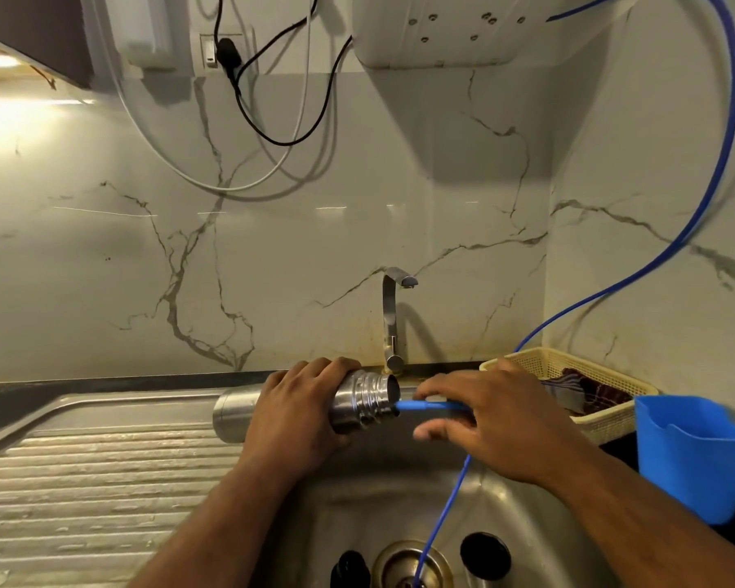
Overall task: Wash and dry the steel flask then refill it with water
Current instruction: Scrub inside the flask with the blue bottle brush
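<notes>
1. In the lower middle of the frame, the left hand (pixel 298 413) wraps round the steel flask (pixel 366 398), which lies on its side above the sink's (pixel 506 515) left edge.
2. The flask has a matte brushed body with a flat base pointing left. Its shinier, ridged, threaded neck has an open, uncapped mouth facing right.
3. Just right of the mouth, the right hand (pixel 497 426) pinches a thin blue tube (pixel 429 405) between thumb and fingers, its tip touching the flask's rim.
4. At lower left, a ribbed steel drainboard (pixel 81 473) slopes toward the basin, with a dark counter (pixel 1 401) strip behind it.
5. A white veined marble wall (pixel 272 248) fills the background. Black and white cables (pixel 272 133) loop down from a plug (pixel 228 53) at the upper middle.
6. A steel tap (pixel 393 320) stands behind the flask, below a white wall unit (pixel 442 31).
7. At the right, a cream basket (pixel 539 362) holds dark cloth (pixel 590 392), beside a blue plastic jug (pixel 696 451).
</notes>
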Tool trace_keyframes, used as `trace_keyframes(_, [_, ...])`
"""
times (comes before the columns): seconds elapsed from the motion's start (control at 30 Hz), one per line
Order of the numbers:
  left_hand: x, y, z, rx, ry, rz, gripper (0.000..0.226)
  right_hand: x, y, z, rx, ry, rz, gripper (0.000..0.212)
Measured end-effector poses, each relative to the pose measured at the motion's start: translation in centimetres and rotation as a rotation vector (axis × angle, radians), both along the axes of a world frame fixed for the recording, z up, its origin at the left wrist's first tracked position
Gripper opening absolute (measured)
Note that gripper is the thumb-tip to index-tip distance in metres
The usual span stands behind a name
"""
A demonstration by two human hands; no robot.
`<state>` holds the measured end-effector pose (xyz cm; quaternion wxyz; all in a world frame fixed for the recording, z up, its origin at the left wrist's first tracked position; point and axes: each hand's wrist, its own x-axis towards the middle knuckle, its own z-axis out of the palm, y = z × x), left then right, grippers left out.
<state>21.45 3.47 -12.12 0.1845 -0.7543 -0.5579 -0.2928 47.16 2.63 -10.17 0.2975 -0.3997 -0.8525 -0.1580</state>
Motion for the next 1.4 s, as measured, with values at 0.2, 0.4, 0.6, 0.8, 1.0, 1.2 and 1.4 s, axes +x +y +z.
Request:
trace_keyframes(0.2, [-1.9,0.1,0.7,0.023,-0.075,0.053,0.074,2.9,0.8,2.1,0.293,0.014,-0.173,0.018])
trace_keyframes(0.4, [0.1,-0.3,0.6,0.005,-0.001,-0.034,0.076,0.4,-0.1,1.4,0.327,-0.106,-0.078,0.013])
trace_keyframes(0.6, [-2.1,0.2,1.2,0.068,-0.050,0.044,0.073,3.2,0.2,2.3,0.299,0.051,-0.188,0.040])
trace_keyframes(0.8, [0.5,-0.5,0.5,0.036,0.060,-0.102,0.074,0.0,-0.9,1.1,0.329,-0.052,-0.114,0.030])
trace_keyframes(1.0, [-3.0,0.3,1.2,0.066,-0.056,0.025,0.072,3.6,0.0,2.8,0.323,0.040,-0.154,0.039])
trace_keyframes(1.2, [-1.9,0.4,0.1,0.064,-0.016,-0.018,0.068,2.6,-0.3,2.6,0.428,-0.022,-0.198,0.044])
trace_keyframes(1.4, [-1.4,0.3,0.1,0.083,-0.020,-0.044,0.073,3.1,-0.1,2.4,0.355,-0.032,-0.241,0.044])
